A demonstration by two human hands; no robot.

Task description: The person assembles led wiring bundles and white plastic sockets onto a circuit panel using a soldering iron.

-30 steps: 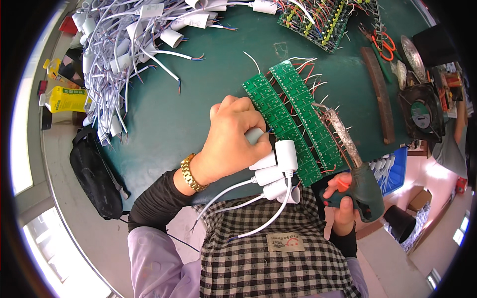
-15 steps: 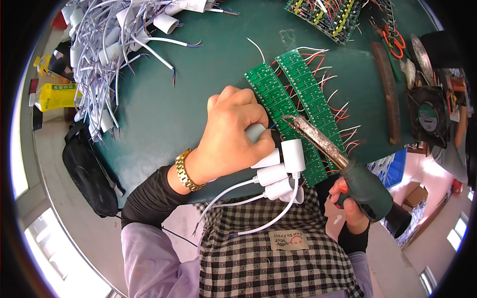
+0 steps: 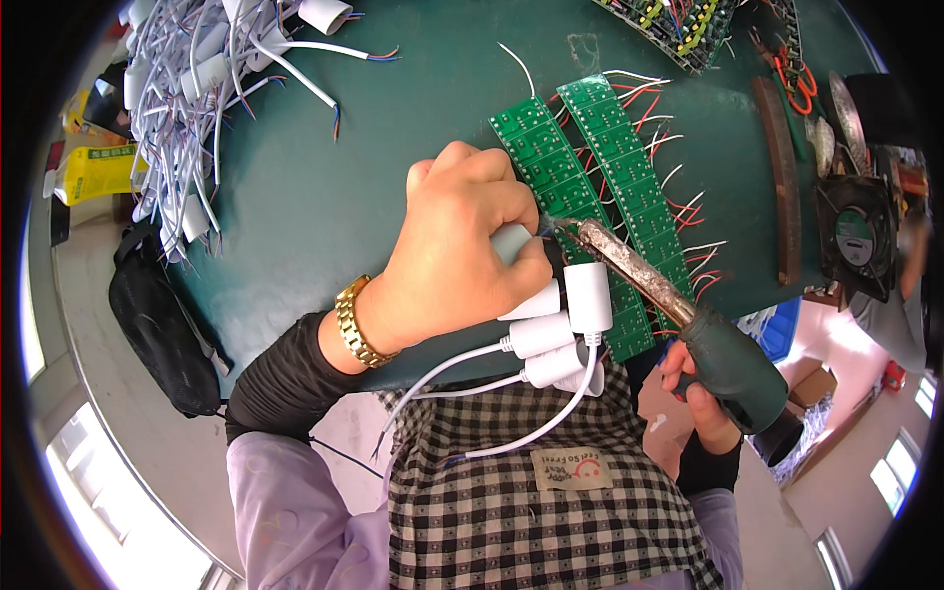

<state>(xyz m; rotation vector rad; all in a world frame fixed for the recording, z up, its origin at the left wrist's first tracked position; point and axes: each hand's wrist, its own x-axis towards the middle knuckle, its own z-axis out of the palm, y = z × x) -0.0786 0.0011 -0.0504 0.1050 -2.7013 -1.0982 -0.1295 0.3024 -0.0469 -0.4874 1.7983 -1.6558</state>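
My left hand (image 3: pixel 457 236) is closed around a white cylindrical cable cap (image 3: pixel 510 243), its fingers at the left edge of the nearer green circuit-board strip (image 3: pixel 556 177). A short wire end shows between the fingertips and the board. In my right hand (image 3: pixel 700 393) is a soldering iron (image 3: pixel 639 270) with a dark green handle. Its tip meets the strip beside my left fingertips, by the wire end. To the right lies a second board strip (image 3: pixel 619 147) with red and white wires. Several more white cable caps (image 3: pixel 588 300) with white cables hang at the table's front edge, below my left hand.
A heap of white cable caps and cables (image 3: pixel 197 98) lies at the upper left. At the right are a brown bar (image 3: pixel 777 177), orange-handled pliers (image 3: pixel 801 88) and a black fan (image 3: pixel 854 236). Populated boards (image 3: pixel 678 29) lie at the back; a black pouch (image 3: pixel 162 334) is at left.
The soldering iron's tip has shifted slightly left over the strip, nearer my left fingertips and the wire end. The whole view has shifted a little; both hands keep their grips.
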